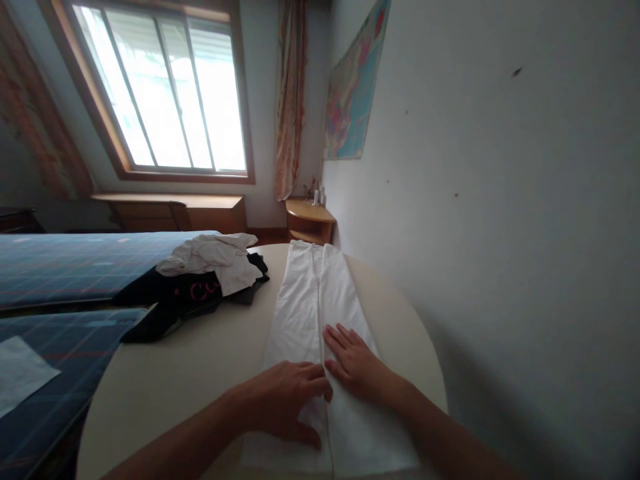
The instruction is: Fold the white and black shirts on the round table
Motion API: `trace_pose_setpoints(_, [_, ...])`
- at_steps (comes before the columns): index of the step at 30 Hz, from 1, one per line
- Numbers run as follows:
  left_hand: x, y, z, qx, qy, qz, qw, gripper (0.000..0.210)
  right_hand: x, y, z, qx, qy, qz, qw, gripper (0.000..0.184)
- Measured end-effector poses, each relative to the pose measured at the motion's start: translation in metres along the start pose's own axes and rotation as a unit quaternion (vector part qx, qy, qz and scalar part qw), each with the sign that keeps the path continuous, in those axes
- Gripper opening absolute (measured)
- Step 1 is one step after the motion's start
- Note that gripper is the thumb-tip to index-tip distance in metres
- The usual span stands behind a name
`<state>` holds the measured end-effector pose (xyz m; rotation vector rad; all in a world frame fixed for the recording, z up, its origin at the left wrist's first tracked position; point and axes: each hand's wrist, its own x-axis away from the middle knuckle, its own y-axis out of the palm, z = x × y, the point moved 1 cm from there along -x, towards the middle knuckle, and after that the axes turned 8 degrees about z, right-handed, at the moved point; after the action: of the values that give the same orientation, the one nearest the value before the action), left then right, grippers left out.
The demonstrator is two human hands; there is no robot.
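Note:
A long white piece of cloth, seemingly a garment, lies flat on the round cream table, with its two sides meeting along a line down the middle. My right hand rests palm down on its right side, fingers stretched out near that line. Over the left side is my left hand, its fingers bent and its thumb held apart, with nothing visible between them. The fingertips of this hand reach the middle line. Part of the near cloth is hidden under both hands.
At the table's left edge lies a heap of clothes, a pale garment over a black one. Beds with blue plaid covers stand to the left. The wall runs along the right; a small corner shelf stands behind.

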<state>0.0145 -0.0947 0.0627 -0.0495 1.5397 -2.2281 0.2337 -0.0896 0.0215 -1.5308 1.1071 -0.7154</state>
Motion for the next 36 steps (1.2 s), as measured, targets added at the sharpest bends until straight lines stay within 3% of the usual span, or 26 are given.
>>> trace_pose_setpoints(7, [0.036,0.008,0.016,-0.037,0.022,-0.007,0.999,0.044,0.056,-0.010,-0.032,-0.054,-0.027,-0.032,0.998,0.068])
trace_pose_setpoints(11, [0.050,0.012,0.026,-0.133,0.031,0.016,0.991,0.023,0.078,-0.012,-0.044,-0.070,-0.032,-0.028,0.997,0.058])
trace_pose_setpoints(15, [0.052,0.026,0.033,-0.224,0.022,0.027,0.974,0.007,0.091,-0.004,-0.052,-0.076,-0.083,-0.043,0.993,0.069])
trace_pose_setpoints(17, [0.051,0.032,0.034,-0.236,0.001,0.035,0.971,0.004,0.093,0.003,-0.056,-0.071,-0.088,-0.014,0.994,0.069])
trace_pose_setpoints(21, [0.046,0.037,0.032,-0.225,-0.069,0.062,0.970,0.010,0.088,0.015,-0.068,-0.028,-0.055,0.078,0.995,0.042])
trace_pose_setpoints(23, [0.044,0.037,0.031,-0.220,-0.089,0.066,0.969,0.013,0.082,0.014,-0.074,0.000,-0.038,0.091,0.995,0.031])
trace_pose_setpoints(26, [0.043,0.033,0.030,-0.211,-0.094,0.034,0.972,0.018,0.072,0.000,-0.077,0.009,-0.010,0.059,0.998,0.030])
trace_pose_setpoints(31, [0.054,0.010,0.019,-0.202,-0.129,-0.001,0.971,0.048,0.072,-0.030,-0.063,-0.020,0.022,0.000,1.000,0.042])
trace_pose_setpoints(36, [0.071,-0.013,-0.003,-0.106,-0.132,-0.009,0.986,0.046,0.089,-0.042,-0.041,-0.035,0.009,-0.030,0.999,0.059])
